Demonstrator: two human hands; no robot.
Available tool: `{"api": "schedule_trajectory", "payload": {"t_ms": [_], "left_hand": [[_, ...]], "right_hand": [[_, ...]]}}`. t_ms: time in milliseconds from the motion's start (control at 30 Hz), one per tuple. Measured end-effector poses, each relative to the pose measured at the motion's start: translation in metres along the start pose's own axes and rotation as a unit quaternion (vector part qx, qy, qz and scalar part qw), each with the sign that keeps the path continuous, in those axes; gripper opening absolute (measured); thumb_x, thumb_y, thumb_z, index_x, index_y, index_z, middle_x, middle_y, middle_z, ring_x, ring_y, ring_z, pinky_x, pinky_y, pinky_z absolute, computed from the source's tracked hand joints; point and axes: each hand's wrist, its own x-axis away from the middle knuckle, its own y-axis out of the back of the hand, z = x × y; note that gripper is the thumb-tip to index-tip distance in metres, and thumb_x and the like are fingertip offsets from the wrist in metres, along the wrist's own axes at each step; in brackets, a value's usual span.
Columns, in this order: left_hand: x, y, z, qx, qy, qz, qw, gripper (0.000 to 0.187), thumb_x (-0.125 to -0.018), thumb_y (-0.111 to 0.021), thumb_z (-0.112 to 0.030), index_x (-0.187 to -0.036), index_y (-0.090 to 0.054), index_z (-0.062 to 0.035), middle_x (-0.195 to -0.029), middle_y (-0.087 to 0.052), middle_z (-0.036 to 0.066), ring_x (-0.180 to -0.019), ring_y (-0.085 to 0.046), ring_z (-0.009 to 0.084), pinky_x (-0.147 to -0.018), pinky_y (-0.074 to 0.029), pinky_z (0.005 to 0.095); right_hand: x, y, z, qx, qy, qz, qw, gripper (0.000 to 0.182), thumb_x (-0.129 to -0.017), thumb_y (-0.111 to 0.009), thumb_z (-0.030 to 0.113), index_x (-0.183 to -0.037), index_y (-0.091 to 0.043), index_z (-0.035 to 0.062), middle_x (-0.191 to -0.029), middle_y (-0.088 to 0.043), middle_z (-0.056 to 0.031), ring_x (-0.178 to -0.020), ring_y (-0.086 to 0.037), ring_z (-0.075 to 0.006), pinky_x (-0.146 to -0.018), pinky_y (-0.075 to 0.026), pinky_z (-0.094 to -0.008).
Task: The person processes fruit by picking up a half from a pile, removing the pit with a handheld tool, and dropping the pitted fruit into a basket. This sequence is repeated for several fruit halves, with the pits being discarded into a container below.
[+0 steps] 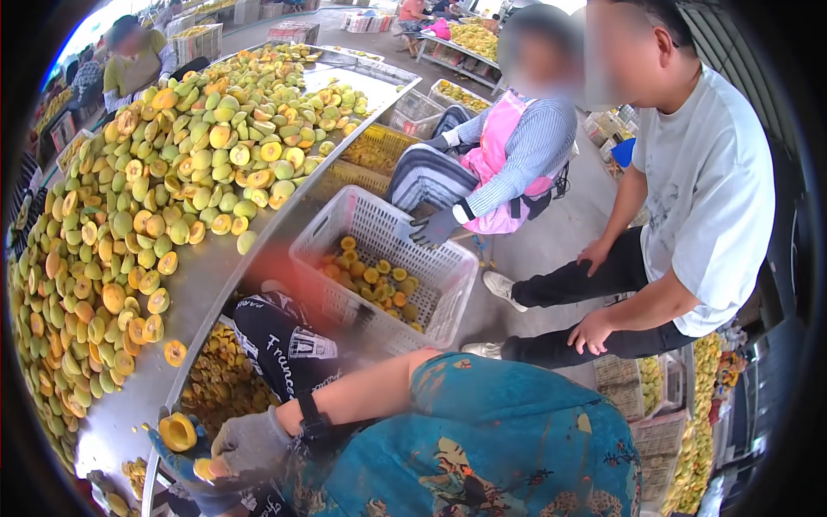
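Observation:
My left hand [185, 465], in a blue glove, is low at the left by the table edge. Its fingers are curled round a yellow peach half [178, 432] with a hollow middle. Right beside it, my right hand [250, 444] wears a grey glove and is closed, its fingers bent toward the left hand. A small yellow piece [205, 470] shows between the two hands; I cannot tell what the right hand grips. Below the table edge, cut fruit pieces [220, 375] lie beside my patterned trouser leg [289, 345].
A metal table [207, 267] carries a large heap of peach halves [164, 189]. A white crate [448, 302] with some halves stands beyond my legs. A seated person in a pink apron [508, 146] and a person in a white shirt [711, 172] are close by. Yellow crates [370, 151] stand along the table.

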Motion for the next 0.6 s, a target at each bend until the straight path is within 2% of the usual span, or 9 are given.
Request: {"api": "schedule_trajectory", "payload": {"t_ms": [67,100,133,233,267,300,367,533,600], "left_hand": [[-0.004,0.019,0.003,0.025,0.028,-0.013,0.999,0.052,-0.098,-0.049,-0.021,-0.144,-0.031,-0.006,-0.111,-0.057,0.014,-0.082,-0.059,0.0193,-0.066,-0.052,0.0278],[-0.006,0.041,0.01,-0.207,-0.13,0.032,0.969,0.057,-0.095,-0.053,-0.014,-0.145,-0.027,-0.0043,-0.123,-0.053,0.015,-0.093,-0.059,0.0209,-0.077,-0.051,0.0301],[-0.006,0.052,0.014,-0.422,-0.276,0.074,0.86,0.064,-0.091,-0.058,-0.006,-0.145,-0.023,-0.0027,-0.134,-0.049,0.016,-0.104,-0.059,0.0226,-0.088,-0.051,0.0324],[-0.012,0.07,0.022,-0.353,-0.254,0.07,0.898,0.066,-0.092,-0.059,-0.012,-0.147,-0.023,-0.0049,-0.124,-0.054,0.014,-0.099,-0.06,0.0216,-0.083,-0.052,0.0325],[-0.022,0.086,0.025,-0.303,-0.207,0.068,0.928,0.069,-0.09,-0.061,-0.009,-0.146,-0.022,-0.0022,-0.125,-0.053,0.015,-0.103,-0.059,0.0238,-0.087,-0.052,0.0351],[-0.022,0.089,0.03,-0.303,-0.207,0.069,0.928,0.069,-0.09,-0.061,-0.009,-0.146,-0.022,-0.0022,-0.125,-0.053,0.015,-0.103,-0.059,0.0238,-0.087,-0.052,0.0351],[-0.02,0.093,0.038,-0.401,-0.295,0.108,0.861,0.071,-0.088,-0.063,-0.008,-0.146,-0.022,0.0,-0.128,-0.051,0.017,-0.111,-0.056,0.0267,-0.091,-0.05,0.0374],[-0.018,0.091,0.037,-0.419,-0.22,0.049,0.88,0.066,-0.086,-0.065,-0.011,-0.138,-0.029,0.0076,-0.127,-0.053,0.017,-0.109,-0.056,0.0226,-0.097,-0.044,0.0346],[-0.014,0.076,0.031,-0.594,-0.429,0.001,0.68,0.057,-0.086,-0.065,-0.009,-0.135,-0.038,0.0033,-0.118,-0.056,0.015,-0.107,-0.057,0.0227,-0.092,-0.047,0.0338]], "right_hand": [[-0.001,0.012,-0.004,-0.014,-0.031,-0.001,0.999,0.043,-0.092,-0.056,0.042,-0.082,-0.063,0.0009,-0.064,-0.059,-0.0057,-0.065,-0.059,-0.0183,-0.063,-0.046,-0.0319],[-0.001,0.016,-0.007,-0.026,-0.06,-0.005,0.998,0.045,-0.092,-0.056,0.044,-0.08,-0.063,0.0015,-0.063,-0.059,-0.0055,-0.063,-0.058,-0.0175,-0.061,-0.045,-0.0312],[-0.001,0.019,-0.008,-0.025,-0.06,-0.005,0.998,0.05,-0.092,-0.054,0.05,-0.076,-0.063,0.0036,-0.061,-0.058,-0.0043,-0.058,-0.055,-0.0154,-0.058,-0.043,-0.0304],[-0.008,0.013,-0.022,0.041,-0.02,-0.035,0.998,0.054,-0.092,-0.051,0.053,-0.073,-0.062,0.0046,-0.06,-0.057,-0.0034,-0.057,-0.053,-0.015,-0.058,-0.041,-0.0308],[-0.003,0.013,-0.017,0.048,-0.062,-0.031,0.996,0.057,-0.093,-0.048,0.057,-0.073,-0.063,0.0057,-0.062,-0.058,-0.0033,-0.059,-0.054,-0.0162,-0.06,-0.042,-0.0314],[-0.005,0.013,-0.019,0.048,-0.062,-0.032,0.996,0.057,-0.093,-0.048,0.057,-0.073,-0.063,0.0057,-0.062,-0.058,-0.0033,-0.059,-0.054,-0.0162,-0.06,-0.042,-0.0314],[-0.013,0.012,-0.027,0.063,-0.091,-0.068,0.992,0.058,-0.093,-0.046,0.058,-0.073,-0.063,0.0068,-0.063,-0.058,-0.0038,-0.06,-0.054,-0.0183,-0.062,-0.042,-0.0318],[-0.016,0.013,-0.032,0.054,-0.052,-0.095,0.993,0.058,-0.095,-0.041,0.059,-0.077,-0.064,0.009,-0.067,-0.061,-0.0045,-0.065,-0.057,-0.0221,-0.064,-0.043,-0.0345],[-0.015,0.015,-0.031,0.081,-0.063,-0.09,0.991,0.055,-0.096,-0.039,0.057,-0.085,-0.064,0.0095,-0.076,-0.064,-0.0065,-0.071,-0.059,-0.0238,-0.067,-0.045,-0.0362]]}}
